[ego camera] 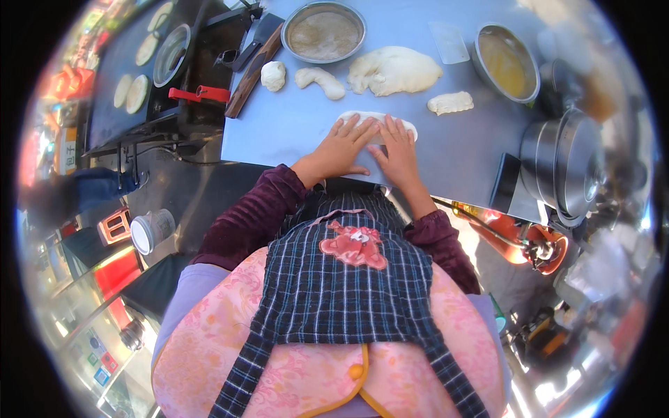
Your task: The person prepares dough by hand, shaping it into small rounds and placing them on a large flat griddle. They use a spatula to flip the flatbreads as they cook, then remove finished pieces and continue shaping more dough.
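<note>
On the metal work table (292, 133), my left hand (342, 146) and my right hand (395, 149) lie side by side, palms down, on a flattened oblong of dough (410, 128). Their fingers are spread a little and cover its middle; its upper edge and right end show. Beyond them sits a large dough mass (394, 70). To its left are a curved dough strip (321, 81) and a small dough lump (273, 76); a short dough piece (450, 103) lies at its lower right. A translucent scraper (449, 44) rests farther back.
A metal bowl of light brown contents (325, 34) stands at the back, a bowl of yellow liquid (504, 68) at the right. Nearer are lidded metal pots (556, 162) and a dark phone-like slab (505, 180). Left are a wooden stick (254, 71) and a griddle (117, 62) with flatbreads (137, 94).
</note>
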Available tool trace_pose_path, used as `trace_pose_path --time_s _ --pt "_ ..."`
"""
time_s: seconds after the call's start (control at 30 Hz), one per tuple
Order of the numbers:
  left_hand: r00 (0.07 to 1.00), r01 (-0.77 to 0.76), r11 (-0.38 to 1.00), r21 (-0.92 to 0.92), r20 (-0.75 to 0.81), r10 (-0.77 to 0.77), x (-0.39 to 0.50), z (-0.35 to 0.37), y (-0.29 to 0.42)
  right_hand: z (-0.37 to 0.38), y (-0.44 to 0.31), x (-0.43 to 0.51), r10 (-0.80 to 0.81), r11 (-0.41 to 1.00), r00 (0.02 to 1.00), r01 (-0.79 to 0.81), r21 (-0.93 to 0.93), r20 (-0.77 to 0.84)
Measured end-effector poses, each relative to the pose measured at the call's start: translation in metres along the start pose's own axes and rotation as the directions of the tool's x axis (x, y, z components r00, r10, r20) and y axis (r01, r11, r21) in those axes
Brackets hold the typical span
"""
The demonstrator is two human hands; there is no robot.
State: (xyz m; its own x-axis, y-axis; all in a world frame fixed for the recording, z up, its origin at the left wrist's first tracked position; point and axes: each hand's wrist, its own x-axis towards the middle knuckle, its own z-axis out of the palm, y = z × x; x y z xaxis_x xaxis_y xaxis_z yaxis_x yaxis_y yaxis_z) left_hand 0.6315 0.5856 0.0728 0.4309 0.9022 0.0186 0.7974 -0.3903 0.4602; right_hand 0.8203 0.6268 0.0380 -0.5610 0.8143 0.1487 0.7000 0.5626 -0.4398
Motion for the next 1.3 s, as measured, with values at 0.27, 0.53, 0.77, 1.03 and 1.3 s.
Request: trace_pose_path --time_s 0.27,0.53,0.77,1.03,1.3 --pt "0.992 0.102 0.989 0.109 -0.082 -0.093 -0.018 0.034 -0.016 -0.045 0.012 0.002 0.465 0.609 0.885 -0.339 0.718 0.023" --pt "0.972 0.226 0.970 0.085 -0.084 -0.219 -0.015 0.012 0.010 -0.085 0.056 -0.049 0.340 0.936 0.874 -0.280 0.214 -0.347" --pt "0.944 0.273 0.932 0.239 0.120 -0.307 -0.010 0.006 0.011 -0.134 0.112 0.024 0.161 0.987 0.951 -0.150 0.062 -0.264" --pt "0.984 0.079 0.989 -0.128 -0.146 -0.098 0.006 -0.052 -0.046 -0.172 0.202 0.098 0.374 0.913 0.918 -0.390 -0.121 -0.132" --pt "0.916 0.393 0.856 0.335 -0.221 -0.334 0.115 -0.104 -0.155 -0.170 0.180 0.086 0.339 0.927 0.867 -0.373 -0.026 -0.366"
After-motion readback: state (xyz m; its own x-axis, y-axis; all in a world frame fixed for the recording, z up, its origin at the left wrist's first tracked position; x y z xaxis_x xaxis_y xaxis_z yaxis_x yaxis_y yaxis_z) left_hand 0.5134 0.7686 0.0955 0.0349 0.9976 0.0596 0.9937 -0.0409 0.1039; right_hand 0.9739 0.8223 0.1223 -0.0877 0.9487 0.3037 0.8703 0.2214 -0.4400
